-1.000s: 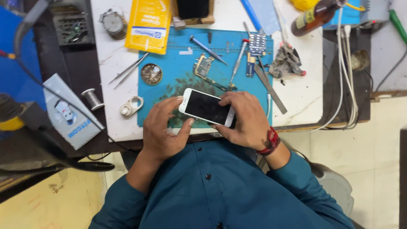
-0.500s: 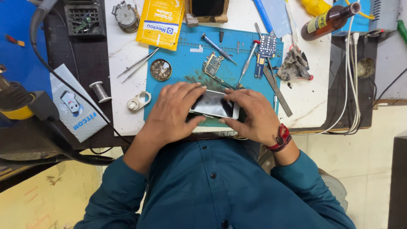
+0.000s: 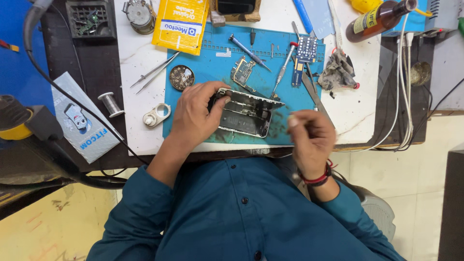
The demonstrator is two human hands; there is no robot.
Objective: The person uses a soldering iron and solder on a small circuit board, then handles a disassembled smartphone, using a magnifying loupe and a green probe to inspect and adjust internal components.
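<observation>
Both hands worked over a blue mat [image 3: 338,53] on the white tabletop [image 3: 135,72]. Left hand [image 3: 195,116] was clamped on the near end of an opened phone [image 3: 244,115], which lay inside-up on the mat. Right hand [image 3: 311,137] hovered just beside the phone's other end, fingers pinched together; on what, I cannot tell. Tweezers [image 3: 153,72], a screwdriver [image 3: 246,50], a circuit board [image 3: 241,71], a yellow packet [image 3: 181,21] and a brown bottle [image 3: 379,18] lay around. Pale floor tiles [image 3: 411,193] showed below.

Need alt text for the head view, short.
Seen from above, a person's left hand holds an opened phone body on a blue work mat, while the right hand is raised beside it, fingers pinched. Tweezers, screwdrivers and a small circuit board lie around.
</observation>
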